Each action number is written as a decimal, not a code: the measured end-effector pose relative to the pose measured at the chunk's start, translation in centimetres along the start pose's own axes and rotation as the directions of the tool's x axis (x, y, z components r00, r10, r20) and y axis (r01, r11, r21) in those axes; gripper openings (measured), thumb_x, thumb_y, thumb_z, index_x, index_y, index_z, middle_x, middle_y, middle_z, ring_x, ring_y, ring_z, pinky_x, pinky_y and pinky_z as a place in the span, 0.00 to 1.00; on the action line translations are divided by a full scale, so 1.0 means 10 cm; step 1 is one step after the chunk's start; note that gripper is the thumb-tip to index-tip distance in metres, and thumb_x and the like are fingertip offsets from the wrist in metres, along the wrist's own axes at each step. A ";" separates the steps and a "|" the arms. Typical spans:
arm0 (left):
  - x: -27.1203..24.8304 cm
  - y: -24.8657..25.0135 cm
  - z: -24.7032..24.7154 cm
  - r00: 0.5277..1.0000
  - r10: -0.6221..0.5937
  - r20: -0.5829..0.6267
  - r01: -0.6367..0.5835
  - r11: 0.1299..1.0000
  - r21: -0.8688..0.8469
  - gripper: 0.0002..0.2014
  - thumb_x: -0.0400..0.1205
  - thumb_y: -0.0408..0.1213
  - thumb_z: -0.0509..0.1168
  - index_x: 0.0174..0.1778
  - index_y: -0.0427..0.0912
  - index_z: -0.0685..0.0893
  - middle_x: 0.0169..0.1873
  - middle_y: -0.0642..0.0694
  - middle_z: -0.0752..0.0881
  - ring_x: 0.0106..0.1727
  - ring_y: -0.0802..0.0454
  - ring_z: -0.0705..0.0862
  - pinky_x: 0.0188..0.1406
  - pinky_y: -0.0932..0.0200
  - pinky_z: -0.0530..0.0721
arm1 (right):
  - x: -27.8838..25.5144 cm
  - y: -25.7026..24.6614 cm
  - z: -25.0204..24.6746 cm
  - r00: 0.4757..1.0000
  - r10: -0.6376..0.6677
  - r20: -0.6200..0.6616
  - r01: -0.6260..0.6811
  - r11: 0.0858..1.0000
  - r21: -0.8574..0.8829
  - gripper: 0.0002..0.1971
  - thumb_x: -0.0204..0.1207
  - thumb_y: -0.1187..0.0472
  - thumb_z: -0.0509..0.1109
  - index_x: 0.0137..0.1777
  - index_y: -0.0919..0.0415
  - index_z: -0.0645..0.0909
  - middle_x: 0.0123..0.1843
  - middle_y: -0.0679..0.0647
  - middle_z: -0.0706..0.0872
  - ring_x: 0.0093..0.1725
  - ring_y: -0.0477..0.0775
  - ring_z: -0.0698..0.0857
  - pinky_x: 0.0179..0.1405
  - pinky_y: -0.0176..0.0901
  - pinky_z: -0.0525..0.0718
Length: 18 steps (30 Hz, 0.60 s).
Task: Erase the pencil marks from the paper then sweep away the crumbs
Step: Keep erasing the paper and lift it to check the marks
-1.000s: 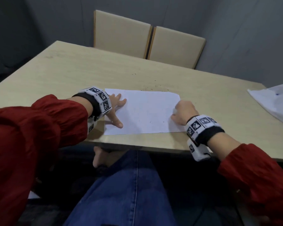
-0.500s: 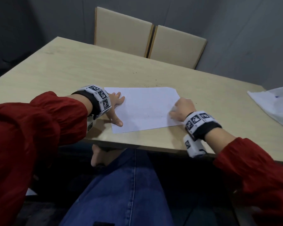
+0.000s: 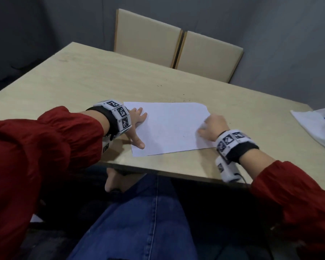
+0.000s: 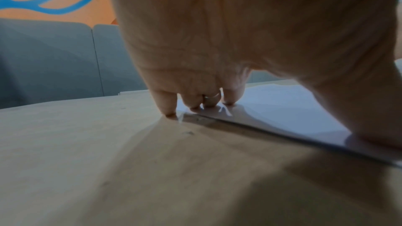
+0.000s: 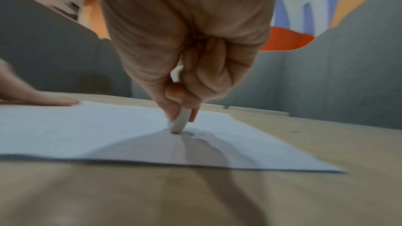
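1. Head view: a white sheet of paper (image 3: pixel 169 126) lies flat on the light wooden tabletop (image 3: pixel 94 81), close to the near edge and slightly skewed to it.
2. Left hand (image 3: pixel 137 124): fingers straight and spread, pressing down on the sheet's left edge; thumb extended toward the near left corner. Left wrist view confirms the fingertips (image 4: pixel 228 99) rest on the paper's edge, with the outermost finger on bare wood just beside it. A ring shows on one finger.
3. Right hand (image 3: pixel 212 126): fingers curled, positioned over the right part of the sheet. Right wrist view shows thumb and fingers pinching a white eraser (image 5: pixel 179 123), held nearly upright, its lower end touching the paper.
4. A faint grey smudge (image 5: pixel 189 133) sits on the sheet just beside the eraser tip. One small dark mark (image 3: pixel 184 136) is visible on the paper in the head view; other markings are too faint to make out.
5. Dark crumbs (image 3: pixel 184 100) lie scattered on the tabletop just beyond the sheet's far edge, a few more farther out.
6. Two beige chair backs (image 3: pixel 176 45) stand at the far side of the tabletop; white plastic bag (image 3: pixel 315 126) lies at the right edge.
7. Both arms wear red sleeves (image 3: pixel 45 139) and marker-tagged wristbands (image 3: pixel 118 115).
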<state>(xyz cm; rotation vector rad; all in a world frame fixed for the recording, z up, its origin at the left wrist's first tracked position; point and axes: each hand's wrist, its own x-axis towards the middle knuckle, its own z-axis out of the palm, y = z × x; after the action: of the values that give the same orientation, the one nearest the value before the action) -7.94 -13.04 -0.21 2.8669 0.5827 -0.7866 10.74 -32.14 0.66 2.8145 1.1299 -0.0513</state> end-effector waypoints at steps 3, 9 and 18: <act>-0.02 0.02 -0.02 1.000 0.004 -0.003 -0.004 1.000 0.007 0.62 0.72 0.65 0.71 0.85 0.41 0.34 0.84 0.41 0.33 0.86 0.44 0.38 0.83 0.42 0.46 | 0.08 0.05 -0.07 1.000 0.003 0.000 -0.003 0.997 -0.079 0.15 0.77 0.61 0.63 0.30 0.63 0.67 0.44 0.59 0.85 0.47 0.64 0.84 0.38 0.41 0.71; -0.03 0.02 0.00 1.000 0.011 -0.022 -0.011 1.000 -0.024 0.62 0.72 0.62 0.72 0.84 0.37 0.34 0.84 0.40 0.34 0.86 0.45 0.39 0.82 0.47 0.45 | -0.19 -1.15 -0.02 0.951 -0.301 0.072 0.251 0.887 0.388 0.14 0.69 0.59 0.75 0.28 0.61 0.75 0.30 0.54 0.79 0.32 0.55 0.77 0.24 0.38 0.69; -0.07 0.01 -0.03 0.999 0.016 -0.041 -0.017 0.999 -0.031 0.61 0.72 0.62 0.73 0.84 0.34 0.39 0.85 0.39 0.40 0.86 0.45 0.45 0.83 0.46 0.53 | 0.25 -0.04 -0.09 1.000 0.002 -0.014 -0.001 0.999 0.041 0.11 0.73 0.62 0.64 0.30 0.62 0.71 0.36 0.58 0.81 0.42 0.63 0.84 0.37 0.40 0.74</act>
<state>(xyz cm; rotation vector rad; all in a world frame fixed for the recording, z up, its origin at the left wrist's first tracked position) -8.31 -13.30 0.39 2.8615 0.5696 -0.7122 12.25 -30.06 1.34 2.8560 1.1428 -0.0550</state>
